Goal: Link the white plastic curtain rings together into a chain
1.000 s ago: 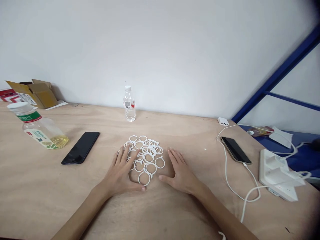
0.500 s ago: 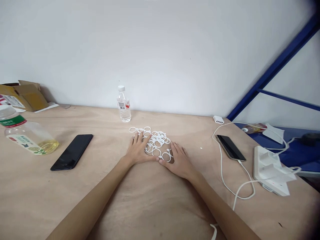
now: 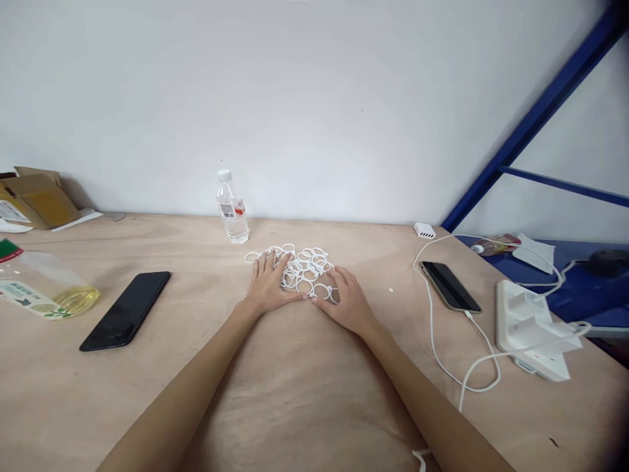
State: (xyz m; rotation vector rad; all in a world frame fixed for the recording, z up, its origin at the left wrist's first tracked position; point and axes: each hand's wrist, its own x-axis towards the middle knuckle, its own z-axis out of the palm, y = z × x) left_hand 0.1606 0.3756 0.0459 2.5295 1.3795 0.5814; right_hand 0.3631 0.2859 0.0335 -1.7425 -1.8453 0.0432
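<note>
Hands: both open and flat, neither clenched nor gripping; the left hand (image 3: 269, 286) is spread over the heap's left side, the right hand (image 3: 345, 302) curves against its near right edge, thumbs almost touching
Rings: a tangled heap of white plastic rings (image 3: 307, 270) at 12 o'clock from the hands, overlapping each other, its long axis running 9 to 3
Nearer hand: the left (its fingers lie across the rings, while the right's fingertips only meet the edge)
Tabletop: bare plywood board (image 3: 299, 400) under everything
9 o'clock: black smartphone (image 3: 125, 310), with an oil bottle (image 3: 49, 292) on its side beyond it
10 o'clock: cardboard box (image 3: 34, 200)
11 o'clock: upright water bottle (image 3: 230, 208)
3 o'clock: second smartphone (image 3: 449, 286), white charging cable (image 3: 432, 321), white power strip (image 3: 525, 321)
</note>
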